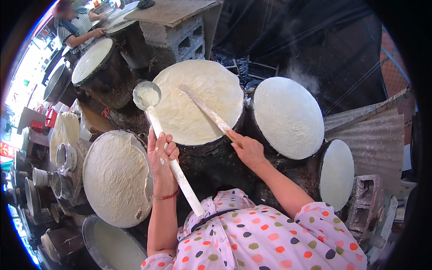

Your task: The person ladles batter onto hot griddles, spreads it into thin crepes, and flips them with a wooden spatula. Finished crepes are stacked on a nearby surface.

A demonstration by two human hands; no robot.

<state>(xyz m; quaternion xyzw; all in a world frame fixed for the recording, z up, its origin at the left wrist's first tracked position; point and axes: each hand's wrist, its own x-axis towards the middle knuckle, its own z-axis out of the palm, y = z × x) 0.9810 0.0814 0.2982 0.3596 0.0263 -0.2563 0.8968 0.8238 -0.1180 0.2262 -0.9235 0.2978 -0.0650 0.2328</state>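
My left hand (pixel 162 155) is closed around the long white handle of a ladle (pixel 147 95). White batter sits in its bowl, at the left rim of a round griddle. My right hand (pixel 249 150) grips a flat wooden spatula (pixel 204 109), and the blade lies across a large pale flatbread (pixel 191 123) that covers the griddle. Close to my left forearm stands a stack of big thin flatbreads (pixel 114 180). Another white round (pixel 288 117) covers the griddle on the right; a fainter one (pixel 337 173) lies beyond it.
A bucket (pixel 112 245) of pale liquid stands at lower left. Concrete blocks (pixel 173 40) rise behind the middle griddle, near more drum griddles (pixel 96 60) and another person (pixel 81 33). Corrugated metal (pixel 369 144) and a block (pixel 362 202) border the right. Pots and containers crowd the left.
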